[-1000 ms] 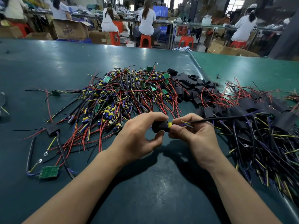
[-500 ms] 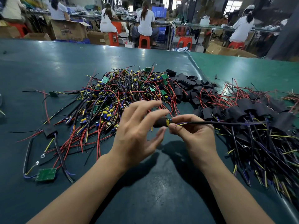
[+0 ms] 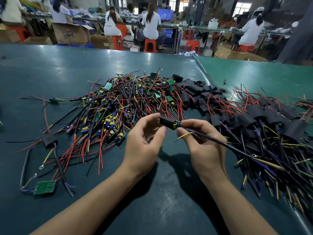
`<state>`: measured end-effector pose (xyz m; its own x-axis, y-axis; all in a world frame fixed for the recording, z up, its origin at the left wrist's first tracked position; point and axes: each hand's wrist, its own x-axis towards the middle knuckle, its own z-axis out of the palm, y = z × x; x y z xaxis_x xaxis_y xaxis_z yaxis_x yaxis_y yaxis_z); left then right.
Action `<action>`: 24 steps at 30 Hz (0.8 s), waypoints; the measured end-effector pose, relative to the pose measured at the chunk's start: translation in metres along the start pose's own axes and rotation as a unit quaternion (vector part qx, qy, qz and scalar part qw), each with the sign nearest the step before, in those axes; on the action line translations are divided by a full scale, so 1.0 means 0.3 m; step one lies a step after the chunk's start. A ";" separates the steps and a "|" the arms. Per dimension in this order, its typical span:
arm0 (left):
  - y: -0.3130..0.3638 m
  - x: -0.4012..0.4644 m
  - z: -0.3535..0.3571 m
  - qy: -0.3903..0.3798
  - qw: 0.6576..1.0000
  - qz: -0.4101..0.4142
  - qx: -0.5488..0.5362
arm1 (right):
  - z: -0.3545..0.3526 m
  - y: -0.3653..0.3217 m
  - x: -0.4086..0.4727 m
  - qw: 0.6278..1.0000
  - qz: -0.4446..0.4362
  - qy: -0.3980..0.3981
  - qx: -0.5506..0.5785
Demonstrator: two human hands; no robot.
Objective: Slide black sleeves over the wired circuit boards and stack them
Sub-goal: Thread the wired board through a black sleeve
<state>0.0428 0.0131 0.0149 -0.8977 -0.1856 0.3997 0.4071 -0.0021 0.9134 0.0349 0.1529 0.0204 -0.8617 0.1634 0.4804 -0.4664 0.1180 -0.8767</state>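
Note:
My left hand [image 3: 144, 143] pinches a black sleeve [image 3: 166, 123] between thumb and fingertips above the table. A wired circuit board [image 3: 177, 124] pokes out of the sleeve's right end, showing yellow and blue parts. My right hand [image 3: 201, 143] pinches that board end and its wires [image 3: 220, 143], which trail right and down. A heap of bare wired boards [image 3: 125, 102] lies beyond my hands. Loose black sleeves [image 3: 196, 94] lie behind it to the right. Sleeved boards are piled at the right [image 3: 264, 126].
The work happens on a dark green table [image 3: 152, 209]. One sleeved board [image 3: 49, 140] and one bare green board [image 3: 44, 187] lie apart at the left. People sit on orange stools at benches in the background, among cardboard boxes [image 3: 72, 33].
The left fingers, which lifted off the sleeve half a second ago, pinch it again. The sleeve has turned from end-on to lengthwise, and the wires now slope down to the right.

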 end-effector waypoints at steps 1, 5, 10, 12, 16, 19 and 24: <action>-0.001 0.001 -0.001 -0.002 1.000 -0.002 -0.007 | 0.002 0.001 0.000 1.000 0.000 0.001 0.001; 0.006 -0.001 -0.006 -0.029 1.000 0.000 -0.001 | -0.002 0.003 0.002 0.999 -0.042 -0.001 -0.024; 0.018 -0.007 -0.009 -0.056 0.998 -0.018 -0.026 | -0.005 0.020 0.004 0.982 -0.161 -0.001 -0.097; 0.019 -0.007 -0.010 -0.062 0.997 -0.019 -0.030 | -0.011 0.026 0.006 0.982 -0.163 0.004 -0.097; 0.015 -0.009 -0.007 -0.073 0.997 -0.029 -0.025 | -0.008 0.026 0.003 0.991 -0.114 -0.023 -0.073; 0.010 -0.009 -0.010 -0.066 0.997 -0.028 -0.011 | -0.001 0.011 0.003 0.999 -0.043 -0.022 -0.024; 0.003 -0.006 -0.007 -0.065 0.998 -0.007 0.027 | -0.002 -0.001 0.010 0.994 0.073 -0.008 0.076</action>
<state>0.0451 0.0113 0.0148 -0.9191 -0.0579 0.3896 0.3872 0.0490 0.9207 0.0326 0.1539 0.0221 -0.9250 0.1530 0.3478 -0.3595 -0.0558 -0.9315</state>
